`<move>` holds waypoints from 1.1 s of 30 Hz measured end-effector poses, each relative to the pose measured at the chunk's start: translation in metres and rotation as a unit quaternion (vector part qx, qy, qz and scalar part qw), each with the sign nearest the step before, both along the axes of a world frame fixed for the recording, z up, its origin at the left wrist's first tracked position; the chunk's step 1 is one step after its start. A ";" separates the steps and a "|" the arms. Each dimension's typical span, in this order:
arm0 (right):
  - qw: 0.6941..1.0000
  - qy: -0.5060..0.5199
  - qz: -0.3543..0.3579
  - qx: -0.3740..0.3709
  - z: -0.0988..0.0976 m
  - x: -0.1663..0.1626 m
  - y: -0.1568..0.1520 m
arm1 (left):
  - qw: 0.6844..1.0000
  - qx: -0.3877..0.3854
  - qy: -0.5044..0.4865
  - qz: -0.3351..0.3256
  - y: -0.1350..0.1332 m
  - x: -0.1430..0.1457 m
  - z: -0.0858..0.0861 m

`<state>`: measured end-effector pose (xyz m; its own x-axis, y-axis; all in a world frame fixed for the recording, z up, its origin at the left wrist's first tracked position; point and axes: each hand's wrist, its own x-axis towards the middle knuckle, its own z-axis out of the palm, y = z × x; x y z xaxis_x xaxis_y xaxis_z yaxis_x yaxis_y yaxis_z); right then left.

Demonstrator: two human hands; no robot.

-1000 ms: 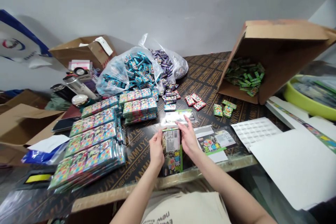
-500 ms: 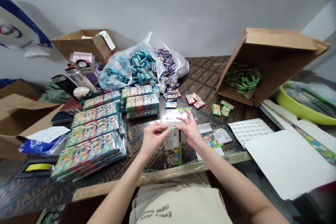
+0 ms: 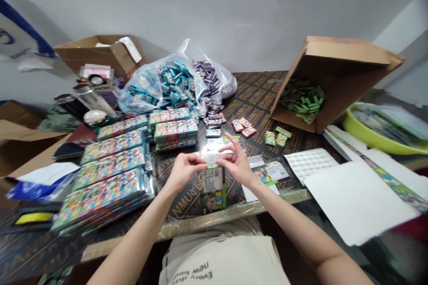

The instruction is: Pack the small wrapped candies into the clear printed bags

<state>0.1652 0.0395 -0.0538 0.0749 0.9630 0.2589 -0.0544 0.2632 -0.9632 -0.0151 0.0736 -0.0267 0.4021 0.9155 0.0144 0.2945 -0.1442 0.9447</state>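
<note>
A flat, clear plastic bag [image 3: 213,182] with a printed panel and a green edge hangs or lies near the table's front edge. At its upper left edge, the thumb and fingers of my left hand [image 3: 184,168] are pinched together. My right hand [image 3: 236,161] has thumb and index finger closed at the upper right edge, its other fingers raised and apart. Just beyond my fingers lies another printed bag [image 3: 217,143]. More flat bags and cards [image 3: 267,173] lie right of my right hand. Several small red packs [image 3: 244,127] and green packs [image 3: 277,137] sit farther back.
Stacks of filled multi-packs [image 3: 107,164] stand left. Behind are plastic bags of blue packs [image 3: 177,82] and purple packs [image 3: 207,75]. A tipped carton [image 3: 347,53] with green packs, white sheets [image 3: 361,196] and a yellow-green basin [image 3: 374,136] occupy the right. Bottles [image 3: 93,98] stand back left.
The right hand's fingers have drawn in from a spread pose to the bag's upper edge. The left hand stays pinched there. The whole view has shifted slightly, with things appearing farther left.
</note>
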 end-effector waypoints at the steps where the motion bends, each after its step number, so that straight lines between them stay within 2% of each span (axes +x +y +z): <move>1: 1.000 -0.012 0.008 0.004 0.001 0.002 0.000 | 0.999 0.038 0.027 -0.003 -0.003 0.000 0.002; 4: 0.998 -0.047 0.034 0.024 0.004 0.006 -0.001 | 0.985 0.154 0.073 -0.021 -0.008 -0.001 0.000; 7: 0.994 -0.092 0.025 0.061 0.002 0.009 -0.004 | 0.971 0.225 0.077 -0.035 -0.006 -0.005 -0.007; 10: 0.981 -0.156 -0.008 0.113 -0.008 0.008 -0.012 | 0.963 0.256 0.075 -0.048 -0.004 -0.006 -0.013; 14: 0.939 -0.285 -0.016 0.192 -0.024 0.008 -0.021 | 0.950 0.289 0.095 -0.072 -0.005 -0.007 -0.017; 16: 0.936 -0.285 -0.014 0.206 -0.023 0.010 -0.021 | 0.945 0.302 0.103 -0.073 -0.007 -0.008 -0.018; 18: 0.955 -0.225 -0.027 0.190 -0.010 0.013 -0.020 | 0.945 0.301 0.105 -0.071 -0.012 -0.009 -0.018; 21: 0.980 -0.133 -0.082 0.127 0.027 0.018 -0.015 | 0.954 0.275 0.104 -0.066 -0.020 -0.007 -0.015; 23: 0.984 -0.120 -0.094 0.095 0.050 0.020 -0.009 | 0.961 0.256 0.093 -0.048 -0.022 -0.005 -0.014; 24: 0.987 -0.117 -0.068 0.083 0.059 0.020 -0.006 | 0.964 0.251 0.084 -0.026 -0.023 -0.004 -0.015; 26: 0.992 -0.111 0.032 0.045 0.069 0.016 0.000 | 0.967 0.244 0.069 0.013 -0.022 -0.003 -0.016; 29: 0.975 -0.094 0.198 -0.043 0.065 0.004 0.006 | 0.969 0.242 0.049 0.031 -0.024 -0.003 -0.016; 31: 0.960 -0.086 0.252 -0.083 0.056 -0.004 0.010 | 0.968 0.246 0.041 0.025 -0.027 -0.005 -0.014; 33: 0.955 -0.082 0.265 -0.104 0.047 -0.008 0.014 | 0.967 0.250 0.037 0.019 -0.030 -0.005 -0.011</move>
<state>0.1569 0.0533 -0.0063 -0.4630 0.8860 0.0239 0.0287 0.0419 -0.9987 -0.0205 0.0432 -0.0380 0.3843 0.8158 0.4321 0.3723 -0.5653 0.7361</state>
